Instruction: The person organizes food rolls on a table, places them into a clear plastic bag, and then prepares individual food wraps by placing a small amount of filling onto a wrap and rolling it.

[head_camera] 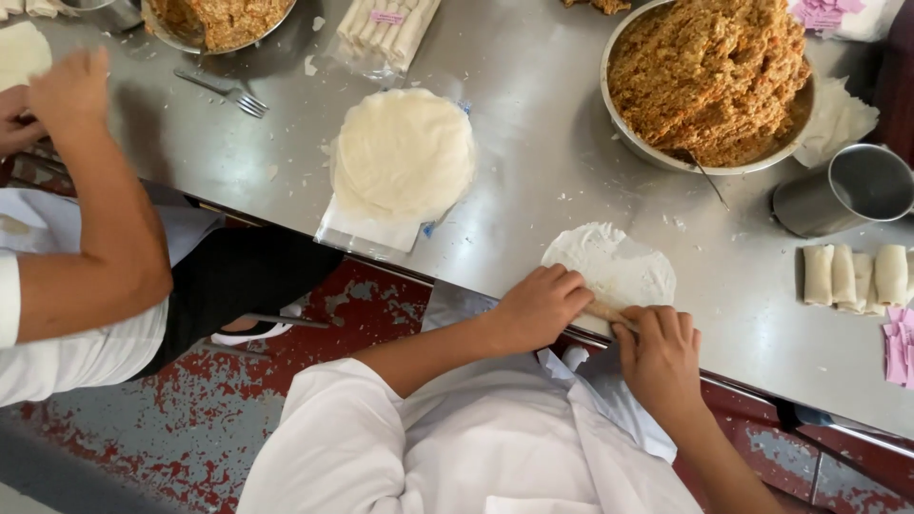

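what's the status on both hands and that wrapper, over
Left hand and right hand rolling the round wrapper at table edge. Wrapper partly rolled. Nothing in the way.

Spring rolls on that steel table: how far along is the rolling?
Done: four finished rolls lie in a row at the right. In hand: the left hand and right hand press the near edge of a round wrapper, starting a roll. Left: a thick stack of wrappers and a nearly full bowl of filling, so most looks yet to be done.
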